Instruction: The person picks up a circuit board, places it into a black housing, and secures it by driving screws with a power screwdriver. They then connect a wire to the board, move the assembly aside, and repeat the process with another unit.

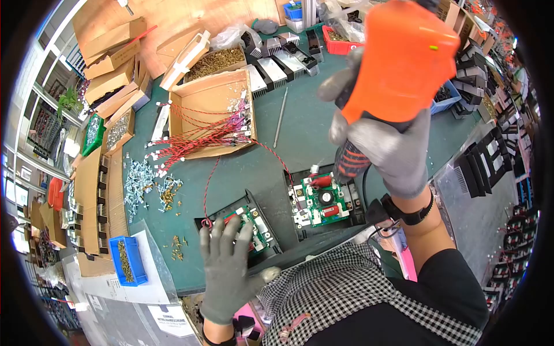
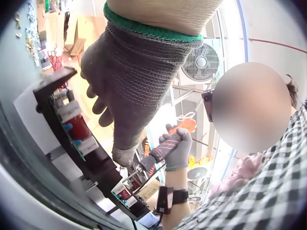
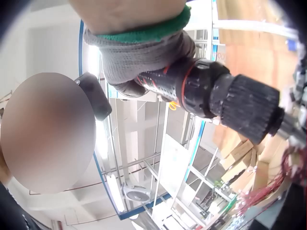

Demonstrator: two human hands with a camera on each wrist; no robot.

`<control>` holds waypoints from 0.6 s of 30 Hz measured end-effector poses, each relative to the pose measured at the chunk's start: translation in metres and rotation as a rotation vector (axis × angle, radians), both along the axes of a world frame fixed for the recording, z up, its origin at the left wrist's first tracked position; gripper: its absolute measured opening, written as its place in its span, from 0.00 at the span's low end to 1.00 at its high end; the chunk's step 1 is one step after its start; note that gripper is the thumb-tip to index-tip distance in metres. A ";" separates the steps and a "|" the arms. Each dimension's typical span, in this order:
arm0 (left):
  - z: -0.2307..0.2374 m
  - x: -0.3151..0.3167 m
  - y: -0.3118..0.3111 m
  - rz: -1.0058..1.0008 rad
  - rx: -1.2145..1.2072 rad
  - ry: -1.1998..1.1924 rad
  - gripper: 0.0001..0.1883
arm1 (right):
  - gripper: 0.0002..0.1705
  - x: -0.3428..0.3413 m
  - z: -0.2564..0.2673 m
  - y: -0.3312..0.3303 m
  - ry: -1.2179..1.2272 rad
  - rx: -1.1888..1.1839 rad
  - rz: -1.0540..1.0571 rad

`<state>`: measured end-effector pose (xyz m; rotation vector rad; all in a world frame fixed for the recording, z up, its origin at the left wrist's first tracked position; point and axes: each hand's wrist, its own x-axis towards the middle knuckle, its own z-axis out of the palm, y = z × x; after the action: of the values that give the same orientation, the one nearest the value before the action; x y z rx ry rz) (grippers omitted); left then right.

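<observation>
A dark green work table (image 1: pixel 309 124) spans the scene. On it sits an open brown cardboard box (image 1: pixel 202 95) with red twisted wires (image 1: pixel 199 141) spilling over its near rim. The right hand (image 1: pixel 392 144), in a grey glove, grips a bright orange and black power screwdriver (image 1: pixel 404 63), its narrow end down at the right black rectangular housing (image 1: pixel 359 211). The left hand (image 1: pixel 228 277), gloved alike, is wide, fingers spread, at the near side of the left black rectangular housing (image 1: pixel 268 224) — whether they touch, I cannot tell. Each housing holds a green circuit board with red cylindrical parts: the right board (image 1: pixel 310 199) and the left board (image 1: pixel 259 230). Small silver screws (image 1: pixel 138 184) lie loose left of them.
</observation>
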<state>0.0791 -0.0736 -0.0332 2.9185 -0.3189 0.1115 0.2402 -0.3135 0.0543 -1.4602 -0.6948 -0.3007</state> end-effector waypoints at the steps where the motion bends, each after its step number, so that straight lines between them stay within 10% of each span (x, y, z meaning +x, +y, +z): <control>1: -0.001 -0.006 0.006 0.028 0.007 0.014 0.52 | 0.33 -0.003 -0.002 0.001 -0.022 -0.002 0.019; 18: -0.031 -0.037 0.051 0.241 -0.158 -0.009 0.59 | 0.33 -0.001 -0.034 0.042 -0.043 0.048 -0.020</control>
<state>0.0420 -0.0223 -0.0638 2.7869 0.0413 0.1768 0.2389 -0.2714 0.0207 -1.4193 -0.7032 -0.3625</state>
